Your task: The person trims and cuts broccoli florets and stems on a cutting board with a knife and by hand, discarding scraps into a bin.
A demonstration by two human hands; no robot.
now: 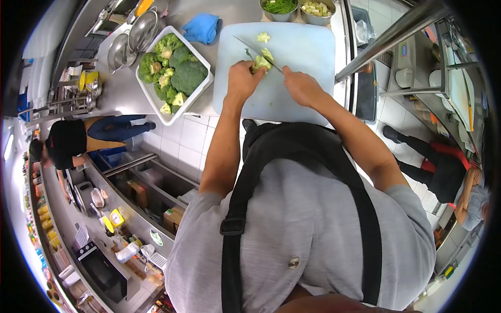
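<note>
My left hand (243, 81) is closed on a pale green piece of broccoli stem (259, 63) over the white cutting board (297, 47). My right hand (303, 87) grips the handle of a knife (261, 56), whose blade points to the upper left and lies against the piece. Another cut piece (263, 37) rests near the board's top edge, and small green scraps lie lower on the board. Left of the board, a white tray (206, 83) holds broccoli heads and florets (189, 75).
Metal bowls of chopped greens (280, 7) and pale cubes (316, 9) stand behind the board. A blue cloth (201, 28) and metal strainers (143, 30) lie at the left. A metal post (389, 41) rises at the right. Other people stand at far left (68, 138) and far right (449, 172).
</note>
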